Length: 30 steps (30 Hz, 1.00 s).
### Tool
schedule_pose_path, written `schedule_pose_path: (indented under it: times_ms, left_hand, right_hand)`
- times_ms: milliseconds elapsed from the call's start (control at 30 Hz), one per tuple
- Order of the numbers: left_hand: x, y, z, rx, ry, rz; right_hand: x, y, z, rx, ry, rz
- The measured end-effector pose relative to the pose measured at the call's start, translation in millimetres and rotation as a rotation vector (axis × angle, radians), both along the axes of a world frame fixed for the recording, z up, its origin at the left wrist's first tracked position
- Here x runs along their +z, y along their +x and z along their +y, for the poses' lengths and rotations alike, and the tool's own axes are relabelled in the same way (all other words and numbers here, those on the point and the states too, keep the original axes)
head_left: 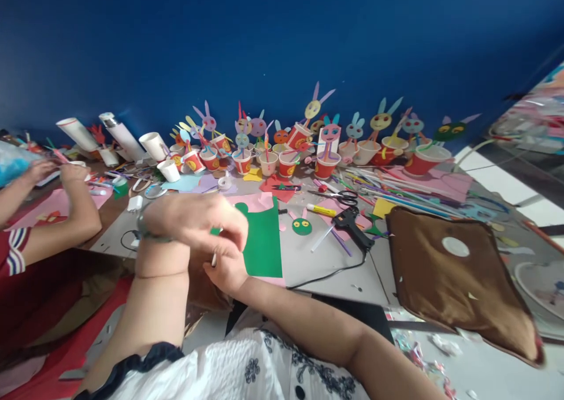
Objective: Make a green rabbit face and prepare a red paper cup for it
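Note:
Above the near edge of the table, my left hand (207,219) is bent at the wrist, with its fingers curled in a pinch. It meets my right hand (230,271), which is closed just below it. A small white stick-like end (214,260) pokes out of my right hand; the rest of whatever I hold is hidden by my fingers. Behind both hands lies a green sheet of paper (264,244) over pink paper (263,202). Just right of that sheet is a round green paper face (302,226) with yellow eyes and pink ears.
A black glue gun (352,227) with its cord, scissors (346,197) and a yellow marker (321,210) lie to the right, near a brown cushion (440,259). Paper cups (327,166) with paper rabbit figures line the blue wall. Another person's arms (66,224) are at the left.

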State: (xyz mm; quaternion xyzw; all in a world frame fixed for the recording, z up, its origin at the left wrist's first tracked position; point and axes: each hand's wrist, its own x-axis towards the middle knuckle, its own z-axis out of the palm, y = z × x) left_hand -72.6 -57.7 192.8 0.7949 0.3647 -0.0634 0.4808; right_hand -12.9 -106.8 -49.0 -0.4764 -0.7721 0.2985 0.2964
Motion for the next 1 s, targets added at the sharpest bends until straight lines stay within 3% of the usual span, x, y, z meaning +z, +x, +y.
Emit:
schedule_pose_path:
  times_ms: [67, 133, 200, 267, 333, 367, 433, 567, 700, 900, 1000]
  left_hand:
    - [-3.8, -11, -21, 0.045, 0.120, 0.076]
    - [-20.6, -34, -35, 0.061, 0.303, 0.126]
    - [-49.4, -69, -42, 0.182, 0.483, 0.157]
    - [-85.8, -106, -49, 0.438, 0.652, 0.201]
    - [-124.5, -139, -59, 0.637, 0.684, 0.280]
    - [-143.1, -150, -65, 0.651, 0.628, 0.301]
    - [-176.3, -162, -76, 0.664, 0.587, 0.273]
    - [-219.8, -151, -85, 0.801, 0.940, 0.171]
    - [-235.2, -137, -77, 0.890, 1.173, 0.192]
    - [-239.2, -136, -63, 0.890, 1.100, 0.186]
    - [-233.3, -131, -67, 0.934, 1.134, 0.175]
  right_hand:
    - [-1.1, -1, 1, 0.003, 0.004, -0.009]
    - [-3.6, -1, 1, 0.001, 0.004, -0.021]
    - [-6.3, -1, 1, 0.003, 0.007, -0.026]
    - [-7.7, -1, 2, 0.011, 0.010, -0.026]
    - [-7.6, -1, 2, 0.020, 0.011, -0.024]
    - [-7.2, -1, 2, 0.023, 0.010, -0.024]
    - [-6.1, -1, 3, 0.029, 0.006, -0.024]
    - [-4.8, -1, 3, 0.037, -0.009, -0.029]
    - [-3.3, 0, 1, 0.036, -0.006, -0.035]
    - [-0.4, 3, 0, 0.038, -0.016, -0.021]
    - [0.3, 5, -2, 0.023, -0.032, 0.008]
